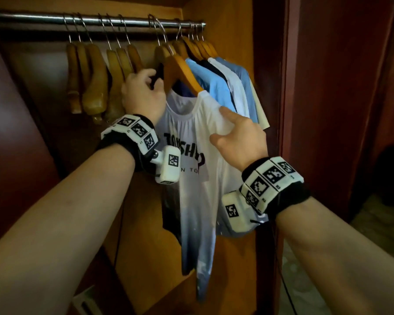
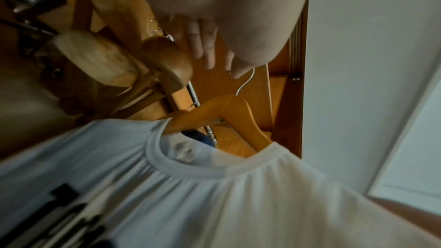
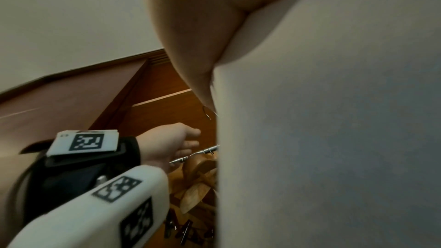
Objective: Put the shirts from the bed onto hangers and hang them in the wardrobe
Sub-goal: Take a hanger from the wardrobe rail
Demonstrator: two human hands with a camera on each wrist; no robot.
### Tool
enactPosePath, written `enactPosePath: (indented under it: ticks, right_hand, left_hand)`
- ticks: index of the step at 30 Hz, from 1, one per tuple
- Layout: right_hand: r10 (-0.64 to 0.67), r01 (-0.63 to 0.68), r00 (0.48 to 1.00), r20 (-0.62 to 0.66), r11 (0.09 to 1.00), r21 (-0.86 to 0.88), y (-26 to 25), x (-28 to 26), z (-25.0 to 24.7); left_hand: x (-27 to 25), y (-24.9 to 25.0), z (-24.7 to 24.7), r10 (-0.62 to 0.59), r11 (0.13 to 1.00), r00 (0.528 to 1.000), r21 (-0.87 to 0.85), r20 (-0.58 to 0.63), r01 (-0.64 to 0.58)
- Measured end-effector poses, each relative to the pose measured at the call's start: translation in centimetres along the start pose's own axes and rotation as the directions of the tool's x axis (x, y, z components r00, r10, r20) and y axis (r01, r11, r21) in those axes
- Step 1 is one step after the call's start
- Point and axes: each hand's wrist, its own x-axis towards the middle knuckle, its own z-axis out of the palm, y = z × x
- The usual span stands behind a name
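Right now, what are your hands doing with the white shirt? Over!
Left hand up among the wooden hangers. Right hand grips the white shirt at the shoulder. Shirt on its hanger, hooked on the rail. Nothing blocking.

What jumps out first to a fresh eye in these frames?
The white T-shirt with black lettering on a wooden hanger, front and centre in the open wardrobe, with the right hand gripping its shoulder. The left hand reaches up beside the hanger's other end. Behind, the metal rail carries empty wooden hangers at left and a row of blue and white shirts at right.
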Motion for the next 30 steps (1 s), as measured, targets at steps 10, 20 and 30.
enactPosePath:
  ticks: [10, 20, 30]
  right_hand:
    - [-0.038, 0.037, 0.997, -0.065, 0.999, -0.017, -5.1, 6.1, 1.9]
    - [-0.087, 0.088, 0.996, 0.011, 0.996, -0.031, -6.2, 11.0, 3.8]
    - [-0.100, 0.101, 0.995, 0.020, 0.993, -0.056, -4.8, 13.0, 5.0]
  left_hand:
    - [1.1, -1.6, -0.9, -0.101, 0.952, 0.975, 0.304, 0.199, 0.037]
    - [2.5, -1.8, -2.0, -0.241, 0.968, 0.939, 0.126, 0.246, 0.215]
    - [3.9, -1.9, -1.2, -0.346, 0.938, 0.913, 0.071, 0.218, 0.339]
